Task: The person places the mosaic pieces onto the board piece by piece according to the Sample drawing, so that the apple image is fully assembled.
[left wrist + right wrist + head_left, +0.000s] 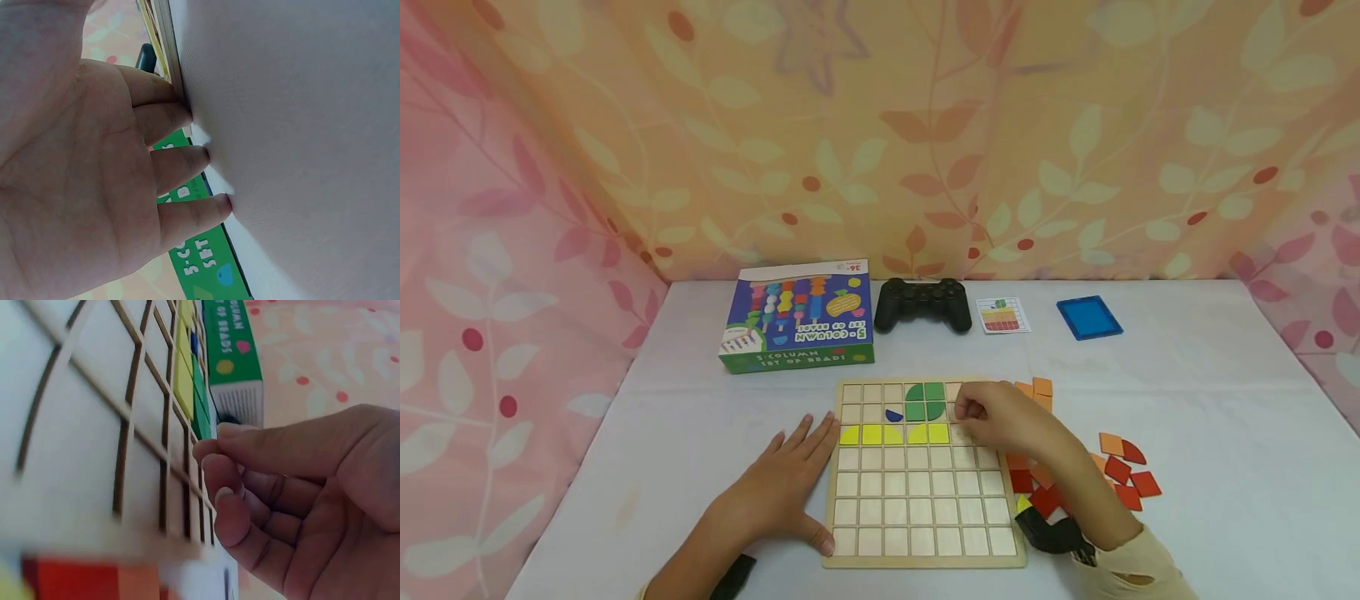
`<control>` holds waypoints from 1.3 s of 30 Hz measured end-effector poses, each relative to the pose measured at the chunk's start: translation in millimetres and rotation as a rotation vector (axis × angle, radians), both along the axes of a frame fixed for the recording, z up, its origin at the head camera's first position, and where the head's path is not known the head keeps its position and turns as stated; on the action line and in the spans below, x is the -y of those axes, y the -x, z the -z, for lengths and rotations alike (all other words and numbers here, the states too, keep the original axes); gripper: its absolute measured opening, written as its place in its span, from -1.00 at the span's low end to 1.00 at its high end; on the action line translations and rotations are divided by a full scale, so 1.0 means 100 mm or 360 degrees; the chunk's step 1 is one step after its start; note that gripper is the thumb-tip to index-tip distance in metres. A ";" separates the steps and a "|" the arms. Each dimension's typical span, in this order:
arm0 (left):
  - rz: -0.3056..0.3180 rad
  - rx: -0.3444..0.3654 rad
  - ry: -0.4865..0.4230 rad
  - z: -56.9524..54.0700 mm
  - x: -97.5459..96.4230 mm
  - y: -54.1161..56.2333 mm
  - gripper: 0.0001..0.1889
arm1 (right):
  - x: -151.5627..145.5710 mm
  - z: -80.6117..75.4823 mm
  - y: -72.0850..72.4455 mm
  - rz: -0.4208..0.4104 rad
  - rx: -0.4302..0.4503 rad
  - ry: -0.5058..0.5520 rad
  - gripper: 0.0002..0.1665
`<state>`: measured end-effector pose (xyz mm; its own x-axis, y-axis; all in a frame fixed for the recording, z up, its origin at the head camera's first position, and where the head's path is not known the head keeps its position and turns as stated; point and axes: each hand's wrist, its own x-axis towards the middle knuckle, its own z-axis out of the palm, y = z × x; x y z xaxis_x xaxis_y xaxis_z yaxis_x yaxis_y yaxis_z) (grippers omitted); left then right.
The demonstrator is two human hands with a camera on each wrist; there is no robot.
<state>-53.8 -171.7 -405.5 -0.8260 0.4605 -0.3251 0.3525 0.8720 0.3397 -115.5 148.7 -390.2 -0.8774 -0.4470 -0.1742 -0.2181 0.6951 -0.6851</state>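
Flowered cloth in orange and pink at the back and sides, white tablecloth below. Along the back, from left to right: a bead-set box, a black game controller, a small printed card and a blue square tray. Nearer, lying flat, a wooden grid board. In its third row from the top, yellow pieces, some square, some rounded. Just above, green pieces in a two-by-two block, with a blue half-round piece beside it on the left. At the board's left edge, the left hand, fingers straight and spread, touching the frame. Over the board's upper right part, the right hand, fingers curled in, thumb tip against the index finger; anything pinched there too hidden to tell. Beside the board's right edge, orange pieces and red pieces scattered on the cloth, partly hidden by the right forearm.
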 end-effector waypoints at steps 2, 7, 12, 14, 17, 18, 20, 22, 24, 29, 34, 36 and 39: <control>-0.0002 0.0010 -0.0004 0.01 0.00 0.00 0.54 | -0.10 -0.02 -0.09 -0.0024 0.0044 0.0008 -0.87; -0.0010 0.0026 0.0013 0.03 -0.01 0.01 0.54 | -0.38 0.01 -0.38 -0.0106 0.0115 -0.0020 -0.79; -0.0018 0.0032 0.0016 0.02 0.01 0.01 0.55 | -0.59 0.09 -0.66 -0.0085 0.0092 -0.0170 -0.67; -0.0023 0.0040 0.0001 0.02 0.01 0.01 0.55 | -0.62 0.12 -0.74 -0.0088 0.0051 -0.0208 -0.62; -0.0031 0.0044 -0.0014 0.02 0.02 0.00 0.55 | -0.62 0.18 -0.81 -0.0073 -0.0019 -0.0239 -0.60; -0.0032 0.0042 -0.0017 0.02 0.03 0.00 0.55 | -0.61 0.19 -0.83 -0.0057 -0.0054 -0.0244 -0.60; -0.0030 0.0037 -0.0015 0.02 0.03 0.00 0.55 | -0.60 0.21 -0.83 0.0007 -0.0093 -0.0248 -0.61; -0.0026 0.0029 -0.0011 0.02 0.03 0.00 0.55 | -0.59 0.22 -0.83 0.0094 -0.0098 -0.0259 -0.63; -0.0019 0.0021 -0.0008 0.02 0.03 0.00 0.55 | -0.59 0.22 -0.81 0.0154 -0.0098 -0.0257 -0.64; -0.0022 0.0024 -0.0005 0.02 0.03 0.00 0.55 | -0.59 0.22 -0.73 0.0200 -0.0118 -0.0261 -0.63; -0.0021 0.0036 -0.0004 0.02 0.02 0.00 0.54 | -0.58 0.19 -0.65 0.0232 -0.0157 -0.0264 -0.63; -0.0013 0.0032 -0.0004 0.03 0.02 0.01 0.55 | -0.58 0.16 -0.62 0.0237 -0.0164 -0.0243 -0.70; -0.0007 0.0026 -0.0007 0.04 0.02 0.01 0.55 | -0.58 0.11 -0.57 0.0235 -0.0184 -0.0186 -0.77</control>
<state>-55.1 -173.9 -409.2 -0.8226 0.4584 -0.3365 0.3433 0.8720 0.3489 -59.0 206.7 -401.1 -0.9490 -0.2949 -0.1118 -0.1805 0.7985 -0.5743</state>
